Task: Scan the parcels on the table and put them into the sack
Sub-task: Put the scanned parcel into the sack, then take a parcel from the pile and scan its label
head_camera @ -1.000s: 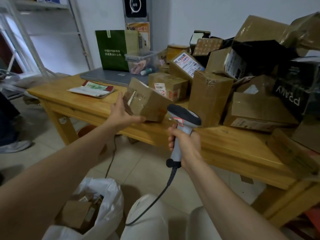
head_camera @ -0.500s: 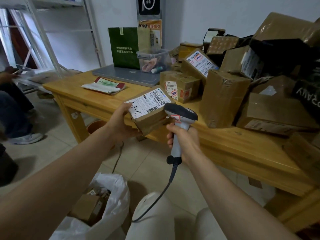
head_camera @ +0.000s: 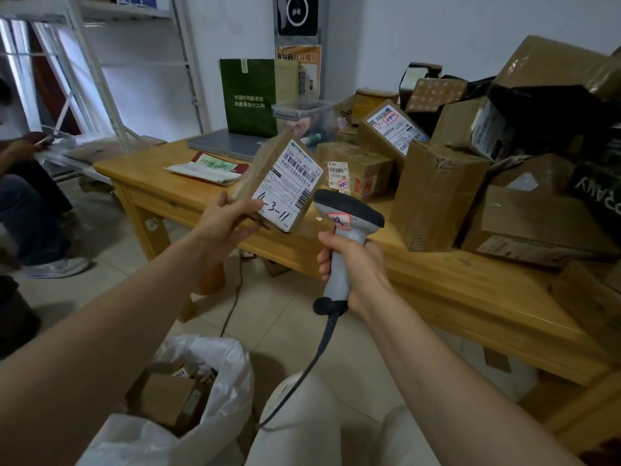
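One parcel (head_camera: 285,183) is raised in the air and one scanner (head_camera: 347,213) is held beside it. Both hands are busy, and one white sack (head_camera: 218,375) stands open on the floor at 7 o'clock in the view, with at least one brown box (head_camera: 164,398) showing inside. The stacked parcels (head_camera: 437,193) on the wooden tabletop (head_camera: 453,290) at 2 o'clock number well over half a dozen, but they overlap too much for an exact count. The left hand (head_camera: 223,227) grips the raised parcel by its lower left corner, thumb on the label's edge and fingers curled beneath. It tilts the labelled face toward the camera, over the tabletop's front edge. The right hand (head_camera: 356,264) is wrapped round the scanner's grey handle. The scanner's dark head lies at 4 o'clock of the parcel, close beside it; whether they touch is unclear. A cable (head_camera: 302,371) drops from the handle to the person's knee and passes out of sight. At 11 o'clock of the parcel are one closed laptop (head_camera: 221,144), one green bag (head_camera: 250,95) and one clear tub (head_camera: 302,112). A seated person (head_camera: 30,203) is cut off at the 9 o'clock edge.
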Demonstrator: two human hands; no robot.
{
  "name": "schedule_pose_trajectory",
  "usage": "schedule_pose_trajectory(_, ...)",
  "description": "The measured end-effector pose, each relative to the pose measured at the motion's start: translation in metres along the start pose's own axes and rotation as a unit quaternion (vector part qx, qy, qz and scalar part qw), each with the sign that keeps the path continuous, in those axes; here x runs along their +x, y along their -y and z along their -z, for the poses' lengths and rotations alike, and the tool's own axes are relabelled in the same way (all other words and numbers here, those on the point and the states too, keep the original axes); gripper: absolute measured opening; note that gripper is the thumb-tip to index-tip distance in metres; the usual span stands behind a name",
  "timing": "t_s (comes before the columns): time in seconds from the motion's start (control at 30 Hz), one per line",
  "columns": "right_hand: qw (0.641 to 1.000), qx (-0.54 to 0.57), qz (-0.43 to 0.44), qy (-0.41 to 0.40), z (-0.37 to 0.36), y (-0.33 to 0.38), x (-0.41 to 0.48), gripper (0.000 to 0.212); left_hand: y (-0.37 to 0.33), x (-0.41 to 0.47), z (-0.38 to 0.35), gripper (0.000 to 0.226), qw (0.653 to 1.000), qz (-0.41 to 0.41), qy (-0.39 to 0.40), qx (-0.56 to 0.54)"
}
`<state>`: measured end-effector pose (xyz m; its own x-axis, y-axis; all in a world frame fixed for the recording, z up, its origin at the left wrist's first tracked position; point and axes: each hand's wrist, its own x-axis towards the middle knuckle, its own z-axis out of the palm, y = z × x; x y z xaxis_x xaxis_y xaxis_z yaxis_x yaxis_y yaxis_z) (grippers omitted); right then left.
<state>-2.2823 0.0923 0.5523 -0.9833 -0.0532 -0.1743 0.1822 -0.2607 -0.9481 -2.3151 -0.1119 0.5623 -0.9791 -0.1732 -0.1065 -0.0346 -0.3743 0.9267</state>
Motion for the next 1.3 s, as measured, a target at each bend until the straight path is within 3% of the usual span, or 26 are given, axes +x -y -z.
schedule_pose_trajectory(0.17, 0.998, 0.052, -0.018, 0.042, -0.011, 0.016, -0.01, 0.012, -0.007, -0.002, 0.006, 0.1, 0.997, -0.049, -0.01, 0.064)
schedule_pose_trajectory(0.37, 0.998, 0.05, -0.017, 0.046, -0.015, 0.024, -0.014, 0.014, -0.007, -0.004, 0.012, 0.06, 0.995, -0.062, -0.029, 0.075)
schedule_pose_trajectory(0.53, 0.997, 0.056, -0.016, 0.049, -0.019, 0.025, -0.016, 0.017, -0.01, -0.004, 0.019, 0.075, 0.994, -0.062, -0.041, 0.083)
schedule_pose_trajectory(1.07, 0.995, 0.07, -0.035, 0.067, -0.032, 0.025, -0.021, 0.014, -0.009, -0.009, 0.031, 0.067, 0.995, -0.056, -0.058, 0.061)
schedule_pose_trajectory(1.3, 0.995, 0.064, -0.032, 0.076, -0.038, 0.024, -0.024, 0.013, -0.013, -0.011, 0.039, 0.086, 0.995, -0.054, -0.072, 0.047)
